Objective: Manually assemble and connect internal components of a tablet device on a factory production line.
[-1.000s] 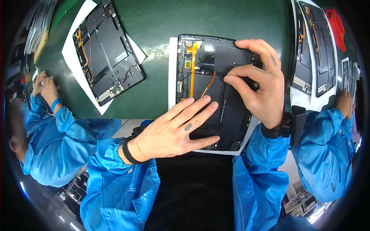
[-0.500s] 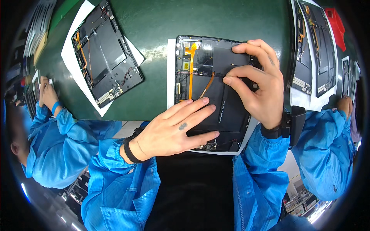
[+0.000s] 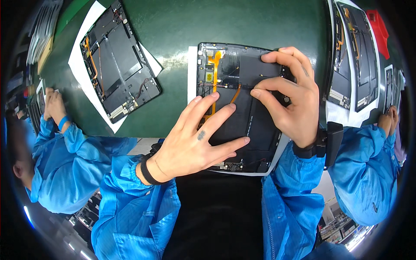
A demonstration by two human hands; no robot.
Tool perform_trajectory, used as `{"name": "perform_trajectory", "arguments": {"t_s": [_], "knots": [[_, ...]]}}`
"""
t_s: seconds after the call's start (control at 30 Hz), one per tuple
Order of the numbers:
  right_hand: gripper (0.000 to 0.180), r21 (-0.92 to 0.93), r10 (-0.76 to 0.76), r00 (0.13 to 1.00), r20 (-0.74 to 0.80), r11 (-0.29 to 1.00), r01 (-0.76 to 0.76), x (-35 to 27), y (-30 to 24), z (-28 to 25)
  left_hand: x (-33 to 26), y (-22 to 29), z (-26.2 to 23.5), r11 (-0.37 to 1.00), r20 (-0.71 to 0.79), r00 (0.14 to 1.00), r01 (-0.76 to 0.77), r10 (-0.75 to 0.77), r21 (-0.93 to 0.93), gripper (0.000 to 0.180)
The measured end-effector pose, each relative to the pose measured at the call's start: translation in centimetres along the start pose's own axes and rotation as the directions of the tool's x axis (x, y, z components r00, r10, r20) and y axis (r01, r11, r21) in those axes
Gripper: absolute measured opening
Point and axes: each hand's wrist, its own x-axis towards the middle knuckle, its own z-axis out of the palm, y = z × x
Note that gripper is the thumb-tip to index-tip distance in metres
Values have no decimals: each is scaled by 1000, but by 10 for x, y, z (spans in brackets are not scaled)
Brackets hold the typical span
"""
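An opened tablet lies on white paper in front of me, its black inner panels facing up. A long orange flex cable runs down its left part, and a shorter orange ribbon cable slants near the middle. Over the lower left of the tablet, my left hand is open with fingers spread, one fingertip by the ribbon's lower end. My right hand reaches over the right side, thumb and forefinger pinched together at the panel's middle. Whatever lies between those fingertips is too small to make out.
Another opened tablet rests askew on white paper at the left of the green table. More opened tablets stand at the right, near a red bin. Co-workers in blue sleeves sit on both sides.
My left hand has shifted upward on the tablet and spread its fingers wider, with a fingertip now by the short ribbon cable. The right hand keeps its pinch in nearly the same place.
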Motion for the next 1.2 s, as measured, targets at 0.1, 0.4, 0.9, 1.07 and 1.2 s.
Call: {"name": "perform_trajectory", "arguments": {"t_s": [0.1,0.4,0.9,1.07,1.2], "knots": [[13,-3,-5,1000,-2,1000,5,0,0,0,2,-2,-1,1000,-13,1000,-15,15,-8,52],[15,-32,-29,1000,-1,999,29,-2,3,1,11,-2,-5,999,-5,999,35,-35,22,51],[15,-44,-30,999,-22,999,29,-7,4,3,32,-2,-2,987,-41,996,88,-83,137,55],[17,33,40,998,-53,999,-38,-8,12,6,39,-2,2,980,-58,992,118,-110,162,60],[33,32,-34,999,39,999,33,0,11,2,37,-11,-3,986,-67,990,132,-126,101,54]]}}
